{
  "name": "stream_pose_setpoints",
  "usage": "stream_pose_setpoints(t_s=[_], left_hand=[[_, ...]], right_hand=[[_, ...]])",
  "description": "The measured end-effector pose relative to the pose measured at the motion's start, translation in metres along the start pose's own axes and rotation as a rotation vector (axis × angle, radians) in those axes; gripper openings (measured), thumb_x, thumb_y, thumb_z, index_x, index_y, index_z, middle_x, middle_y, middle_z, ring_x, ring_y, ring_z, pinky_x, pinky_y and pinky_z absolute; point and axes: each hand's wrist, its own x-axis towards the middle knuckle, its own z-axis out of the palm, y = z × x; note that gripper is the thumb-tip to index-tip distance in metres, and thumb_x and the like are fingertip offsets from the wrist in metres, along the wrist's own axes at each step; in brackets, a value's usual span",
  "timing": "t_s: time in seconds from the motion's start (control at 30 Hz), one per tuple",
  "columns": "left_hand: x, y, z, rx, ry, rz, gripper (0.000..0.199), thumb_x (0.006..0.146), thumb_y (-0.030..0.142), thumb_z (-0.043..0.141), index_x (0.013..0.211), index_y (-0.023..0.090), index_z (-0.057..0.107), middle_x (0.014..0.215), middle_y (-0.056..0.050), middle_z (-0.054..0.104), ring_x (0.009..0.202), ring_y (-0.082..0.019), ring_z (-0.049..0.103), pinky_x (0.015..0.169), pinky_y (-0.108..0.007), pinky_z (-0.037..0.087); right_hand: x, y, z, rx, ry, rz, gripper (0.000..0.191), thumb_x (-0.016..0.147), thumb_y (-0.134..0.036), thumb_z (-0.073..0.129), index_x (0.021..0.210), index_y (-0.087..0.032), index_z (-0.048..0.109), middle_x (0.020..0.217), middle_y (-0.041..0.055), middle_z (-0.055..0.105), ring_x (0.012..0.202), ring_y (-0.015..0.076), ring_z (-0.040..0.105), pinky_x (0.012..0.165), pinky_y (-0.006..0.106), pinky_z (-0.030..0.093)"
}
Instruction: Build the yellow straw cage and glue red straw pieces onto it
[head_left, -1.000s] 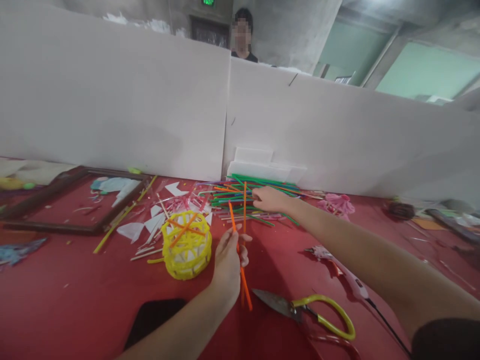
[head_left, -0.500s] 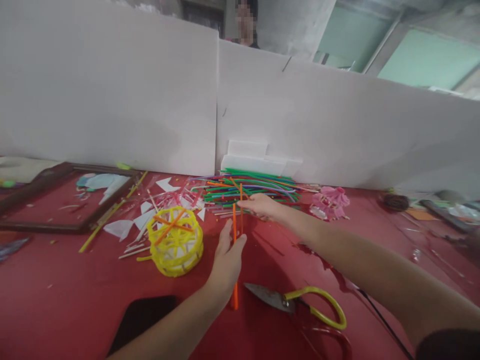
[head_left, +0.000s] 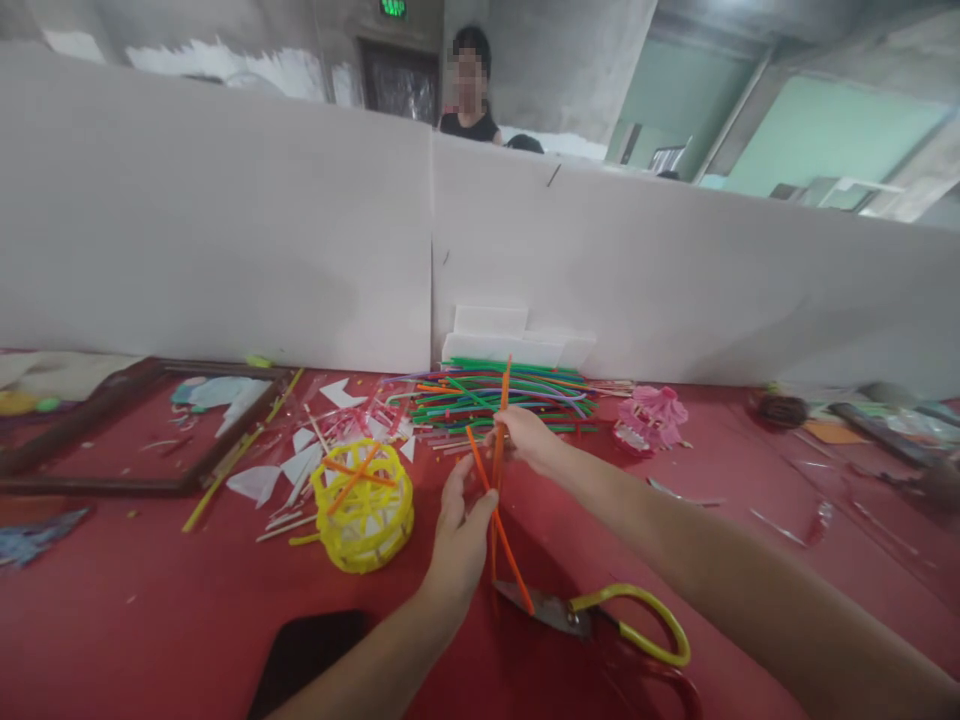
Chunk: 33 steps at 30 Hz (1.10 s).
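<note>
My left hand (head_left: 463, 530) is closed, thumb against fingers, on an orange pipe cleaner (head_left: 513, 555) that slants down to the right over the scissors' blades. Just above and to the right, my right hand (head_left: 523, 434) pinches upright orange pipe cleaners (head_left: 506, 384), their lower ends crossing behind the left hand's one. How many it grips is unclear. Left of my hands stands a round yellow wrapped frame (head_left: 375, 535) with crossed orange strips (head_left: 360, 475) on top. Scissors with yellow handles (head_left: 641, 605) lie below my right forearm.
Behind my hands lies a pile of green, purple and orange pipe cleaners (head_left: 450, 405). White scraps (head_left: 255, 484) and thin sticks surround the yellow frame. A dark wooden frame (head_left: 97, 487), a black flat object (head_left: 307, 650) and a pink craft piece (head_left: 652, 415) share the red table (head_left: 187, 620). White panels (head_left: 300, 230) stand behind.
My right hand has come down and closer to my left, bringing its orange pipe cleaners beside the other. The left hand's pipe cleaner has tilted from upright to slanting. The camera view has lifted slightly.
</note>
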Motion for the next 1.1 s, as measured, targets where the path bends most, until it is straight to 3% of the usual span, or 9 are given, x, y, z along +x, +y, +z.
stream_pose_setpoints(t_s=[0.1,0.23,0.3,0.4,0.6,0.7,0.8,0.97,1.1], left_hand=[[-0.003,0.003,0.001,0.014,-0.028,0.062,0.044,0.07,0.012,0.072,0.112,0.026,0.068,0.138,-0.006,0.057,0.138,-0.023,0.041,0.114,-0.035,0.03],[-0.007,0.005,0.004,-0.005,-0.056,0.035,0.041,0.072,0.013,0.069,0.111,0.024,0.066,0.132,-0.008,0.06,0.129,-0.024,0.049,0.109,-0.037,0.034],[-0.007,0.004,0.005,-0.017,-0.062,0.032,0.038,0.073,0.014,0.067,0.109,0.023,0.066,0.127,-0.009,0.062,0.121,-0.024,0.054,0.105,-0.037,0.038],[-0.005,0.003,0.005,-0.029,-0.068,0.048,0.03,0.073,0.014,0.066,0.102,0.023,0.067,0.115,-0.006,0.066,0.11,-0.021,0.058,0.099,-0.033,0.041],[-0.003,0.0,0.003,-0.053,-0.079,0.008,0.013,0.074,0.018,0.064,0.086,0.021,0.069,0.097,-0.004,0.067,0.093,-0.018,0.059,0.088,-0.029,0.045],[-0.004,0.0,0.005,-0.086,-0.103,-0.042,0.009,0.072,0.018,0.065,0.08,0.02,0.068,0.091,-0.005,0.068,0.084,-0.016,0.06,0.08,-0.028,0.047],[-0.003,0.002,0.007,-0.124,-0.108,-0.093,0.008,0.07,0.019,0.066,0.077,0.018,0.067,0.086,-0.005,0.068,0.076,-0.015,0.06,0.073,-0.027,0.047],[-0.001,0.004,0.007,-0.185,-0.091,-0.133,0.01,0.067,0.022,0.068,0.076,0.017,0.067,0.078,-0.003,0.067,0.07,-0.012,0.06,0.071,-0.026,0.047],[0.0,0.006,0.005,-0.215,-0.079,-0.146,0.013,0.065,0.024,0.07,0.075,0.017,0.066,0.075,-0.002,0.066,0.067,-0.011,0.06,0.069,-0.025,0.047]], right_hand=[[-0.005,-0.009,-0.008,0.042,0.032,-0.078,0.026,0.101,-0.039,0.026,0.1,-0.022,0.046,0.053,-0.0075,0.051,0.041,0.0114,0.052,0.048,0.025,0.049],[-0.006,-0.031,-0.02,-0.023,0.105,-0.25,0.034,0.1,-0.046,0.024,0.099,-0.023,0.049,0.05,-0.0107,0.038,0.035,0.0086,0.034,0.043,0.021,0.039],[-0.003,-0.043,-0.026,-0.119,0.129,-0.332,0.041,0.1,-0.045,0.022,0.098,-0.021,0.055,0.052,-0.0086,0.039,0.038,0.0093,0.035,0.044,0.021,0.037],[0.007,-0.053,-0.028,-0.327,0.162,-0.448,0.044,0.1,-0.045,0.028,0.093,-0.019,0.063,0.058,-0.0029,0.051,0.052,0.0122,0.048,0.055,0.023,0.041],[0.026,-0.021,-0.018,-0.765,0.08,-0.579,0.035,0.094,-0.041,0.05,0.078,-0.016,0.07,0.08,0.0082,0.067,0.082,0.0204,0.061,0.077,0.029,0.041],[0.031,0.006,-0.019,-0.901,0.026,-0.609,0.021,0.09,-0.031,0.059,0.093,-0.016,0.073,0.093,0.0111,0.067,0.092,0.022,0.061,0.083,0.03,0.041],[0.033,0.022,-0.024,-0.976,0.01,-0.657,0.025,0.085,-0.018,0.061,0.109,-0.017,0.071,0.106,0.013,0.065,0.102,0.0233,0.058,0.09,0.032,0.041],[0.04,0.021,-0.032,-0.989,0.065,-0.721,0.031,0.082,-0.005,0.052,0.105,-0.016,0.071,0.104,0.0096,0.066,0.102,0.0205,0.058,0.092,0.029,0.042],[0.051,0.01,-0.034,-0.966,0.205,-0.729,0.027,0.087,-0.012,0.051,0.11,-0.012,0.066,0.108,0.0126,0.066,0.105,0.0223,0.057,0.095,0.033,0.041]])
